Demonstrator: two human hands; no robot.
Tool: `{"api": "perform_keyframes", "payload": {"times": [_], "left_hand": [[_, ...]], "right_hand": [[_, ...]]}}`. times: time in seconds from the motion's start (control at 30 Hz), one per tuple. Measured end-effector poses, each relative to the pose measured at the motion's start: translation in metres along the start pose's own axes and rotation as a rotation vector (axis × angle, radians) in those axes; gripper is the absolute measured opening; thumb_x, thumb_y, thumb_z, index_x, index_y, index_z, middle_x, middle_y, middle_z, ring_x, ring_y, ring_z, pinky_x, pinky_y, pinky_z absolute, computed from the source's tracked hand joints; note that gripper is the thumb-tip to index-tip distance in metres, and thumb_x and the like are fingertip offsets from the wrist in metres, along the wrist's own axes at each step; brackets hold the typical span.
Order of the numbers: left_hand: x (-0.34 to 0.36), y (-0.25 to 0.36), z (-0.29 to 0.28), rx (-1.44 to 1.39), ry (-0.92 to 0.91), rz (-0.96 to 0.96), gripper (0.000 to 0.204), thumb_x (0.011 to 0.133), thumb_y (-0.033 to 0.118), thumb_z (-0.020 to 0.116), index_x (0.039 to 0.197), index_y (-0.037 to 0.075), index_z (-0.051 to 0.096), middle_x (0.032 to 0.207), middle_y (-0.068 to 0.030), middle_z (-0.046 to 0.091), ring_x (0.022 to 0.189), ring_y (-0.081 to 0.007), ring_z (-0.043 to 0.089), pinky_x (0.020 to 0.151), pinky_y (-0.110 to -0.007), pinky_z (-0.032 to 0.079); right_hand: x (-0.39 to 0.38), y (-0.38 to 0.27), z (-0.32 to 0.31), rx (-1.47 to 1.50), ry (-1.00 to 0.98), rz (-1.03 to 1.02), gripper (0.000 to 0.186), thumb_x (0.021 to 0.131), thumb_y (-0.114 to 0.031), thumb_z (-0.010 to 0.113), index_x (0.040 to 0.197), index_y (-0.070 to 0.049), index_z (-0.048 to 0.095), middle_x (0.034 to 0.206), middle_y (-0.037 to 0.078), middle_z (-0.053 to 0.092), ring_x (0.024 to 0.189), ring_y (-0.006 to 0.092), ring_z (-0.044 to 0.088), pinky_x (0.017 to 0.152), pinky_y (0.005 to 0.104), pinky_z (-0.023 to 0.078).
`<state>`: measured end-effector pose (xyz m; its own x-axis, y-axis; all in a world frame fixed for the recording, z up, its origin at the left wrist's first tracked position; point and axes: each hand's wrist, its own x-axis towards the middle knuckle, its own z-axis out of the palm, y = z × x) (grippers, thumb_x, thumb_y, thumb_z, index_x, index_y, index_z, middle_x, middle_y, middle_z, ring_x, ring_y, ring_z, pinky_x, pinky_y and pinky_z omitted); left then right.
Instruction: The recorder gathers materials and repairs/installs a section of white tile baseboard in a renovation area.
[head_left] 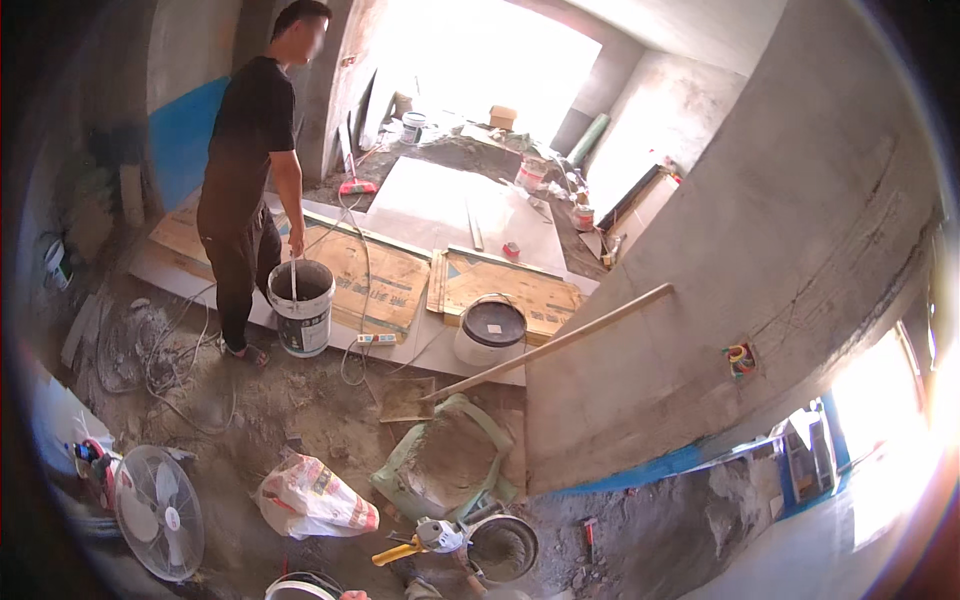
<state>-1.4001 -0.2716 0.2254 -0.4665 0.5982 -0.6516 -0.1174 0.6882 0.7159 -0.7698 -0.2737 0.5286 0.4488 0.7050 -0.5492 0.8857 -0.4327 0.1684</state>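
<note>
Only a small part of my left hand (353, 595) shows at the lower edge, beside the rim of a white bucket (300, 590); its fingers are too cut off to read. I see no clear part of my right hand. A power tool with a white-grey body and yellow handle (400, 551) lies just beyond, against a dark bucket of grey mortar (503, 548). Next to that bucket's left rim is a brownish shape I cannot make out. An open green sack of grey powder (447, 455) sits farther off, with a long-handled shovel (408, 402) at its far side.
A person (245, 170) in dark clothes grips the handle of a white bucket (303, 330). A lidded bucket (490, 335) stands near wooden boards (375, 285). A fan (160, 512), a crumpled white sack (315, 497) and loose cables (165, 350) lie leftward; a plastered wall (720, 280) rises right.
</note>
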Motion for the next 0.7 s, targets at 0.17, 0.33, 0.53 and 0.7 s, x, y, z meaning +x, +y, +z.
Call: {"api": "perform_keyframes", "payload": {"times": [0.17,0.33,0.53,0.7], "left_hand": [[0.001,0.02,0.019,0.15,-0.129,0.172,0.036,0.093,0.017,0.053,0.06,0.005,0.063,0.056,-0.007,0.063,0.051,-0.018,0.059,0.049,-0.035,0.046],[-0.011,0.015,-0.008,0.166,-0.084,0.083,0.035,0.094,0.017,0.054,0.062,0.006,0.063,0.057,-0.0067,0.063,0.05,-0.0182,0.057,0.049,-0.036,0.046],[-0.022,0.026,0.021,0.186,0.001,0.033,0.028,0.092,0.013,0.056,0.064,0.011,0.056,0.057,-0.0036,0.055,0.051,-0.0188,0.056,0.043,-0.038,0.041],[-0.055,0.05,0.047,0.205,-0.051,-0.027,0.028,0.09,0.018,0.057,0.062,0.011,0.058,0.055,-0.0031,0.054,0.048,-0.019,0.055,0.042,-0.037,0.041]], "right_hand": [[0.018,0.053,0.046,-0.014,0.062,0.048,0.035,0.083,-0.038,0.059,0.091,-0.007,0.073,0.095,0.024,0.068,0.094,0.0411,0.066,0.078,0.0496,0.052],[0.026,0.019,0.039,0.194,0.079,0.084,0.033,0.081,-0.036,0.06,0.083,-0.005,0.073,0.09,0.023,0.068,0.087,0.042,0.066,0.072,0.0499,0.051],[0.069,0.056,0.11,0.339,0.118,-0.053,0.027,0.079,-0.031,0.067,0.08,-0.005,0.073,0.08,0.019,0.07,0.076,0.0324,0.069,0.064,0.0473,0.051],[0.101,0.049,0.13,0.36,0.085,-0.191,0.028,0.08,-0.032,0.067,0.083,-0.005,0.073,0.081,0.019,0.07,0.076,0.0312,0.068,0.064,0.0463,0.051]]}}
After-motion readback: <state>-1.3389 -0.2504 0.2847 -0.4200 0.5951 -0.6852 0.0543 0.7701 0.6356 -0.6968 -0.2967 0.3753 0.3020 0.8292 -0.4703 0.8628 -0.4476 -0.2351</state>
